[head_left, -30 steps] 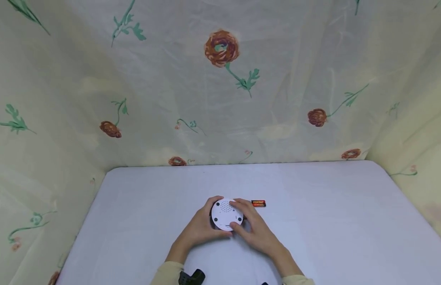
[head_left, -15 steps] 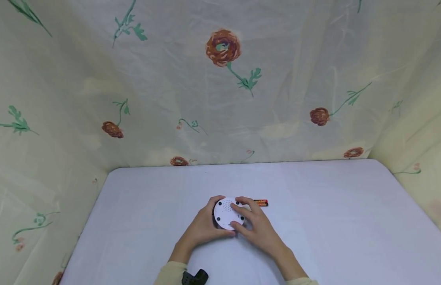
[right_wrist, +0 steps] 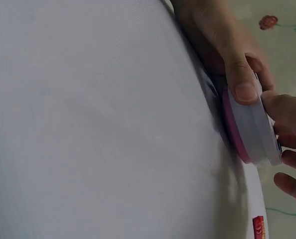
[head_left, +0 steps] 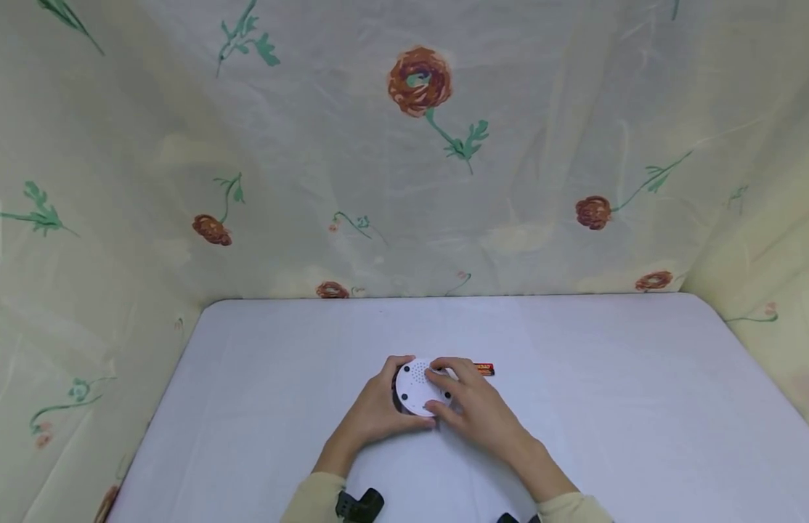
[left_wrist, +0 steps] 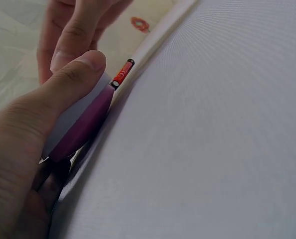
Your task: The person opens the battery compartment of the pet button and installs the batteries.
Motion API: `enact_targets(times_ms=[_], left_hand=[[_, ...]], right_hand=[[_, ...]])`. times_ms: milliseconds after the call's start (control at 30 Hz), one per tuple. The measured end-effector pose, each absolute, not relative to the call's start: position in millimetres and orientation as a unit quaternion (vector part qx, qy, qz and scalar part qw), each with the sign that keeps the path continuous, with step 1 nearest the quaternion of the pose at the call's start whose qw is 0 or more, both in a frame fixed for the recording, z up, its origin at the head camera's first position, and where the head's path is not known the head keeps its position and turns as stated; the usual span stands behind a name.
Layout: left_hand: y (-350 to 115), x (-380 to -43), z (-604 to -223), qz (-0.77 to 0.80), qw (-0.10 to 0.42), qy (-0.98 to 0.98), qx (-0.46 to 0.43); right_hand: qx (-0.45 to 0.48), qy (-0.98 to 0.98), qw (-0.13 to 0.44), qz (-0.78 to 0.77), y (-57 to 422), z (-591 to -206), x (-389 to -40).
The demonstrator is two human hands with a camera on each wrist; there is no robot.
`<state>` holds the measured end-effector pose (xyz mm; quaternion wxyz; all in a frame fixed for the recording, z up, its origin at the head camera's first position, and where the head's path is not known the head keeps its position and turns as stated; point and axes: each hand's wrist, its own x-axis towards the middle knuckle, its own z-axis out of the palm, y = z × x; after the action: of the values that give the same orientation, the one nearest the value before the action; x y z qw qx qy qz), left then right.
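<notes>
A round white device [head_left: 415,392] lies over the table near its middle, its face with speaker holes and small black feet turned up. Its lower edge shows purple in both wrist views. My left hand [head_left: 372,414] grips it from the left, thumb along the near rim and fingers around the far side. On the face, my right hand [head_left: 483,410] rests its thumb and fingertips, fingers bent but not wrapped round the rim. Just beyond the right hand lies a red and black battery [head_left: 486,369], its left end hidden by that hand.
A white cloth covers the table [head_left: 280,363]. Behind and at both sides hangs a flower-patterned curtain [head_left: 509,240]. On the left wrist sits a black camera mount [head_left: 362,505].
The right hand has shifted slightly over the device, and now hides one end of the battery. The left hand keeps its grip. The head view has drifted a little.
</notes>
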<state>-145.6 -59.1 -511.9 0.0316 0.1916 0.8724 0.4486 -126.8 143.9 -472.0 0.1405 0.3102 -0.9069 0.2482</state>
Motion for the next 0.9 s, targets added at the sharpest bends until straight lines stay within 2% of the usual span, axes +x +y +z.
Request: enact_targets(times_ms=[633,900], left_hand=[[-60.6,-145.6,-507.4,0.455,0.049,0.872,0.175],[-59.3,-144.7,-506.4,0.464,0.055,0.865,0.182]], right_hand=[[0.423,-0.899,0.113,0.013,129.0,-429.2,-133.3],[0.468,-0.870,0.152,-0.036,127.2,-429.5,-133.3]])
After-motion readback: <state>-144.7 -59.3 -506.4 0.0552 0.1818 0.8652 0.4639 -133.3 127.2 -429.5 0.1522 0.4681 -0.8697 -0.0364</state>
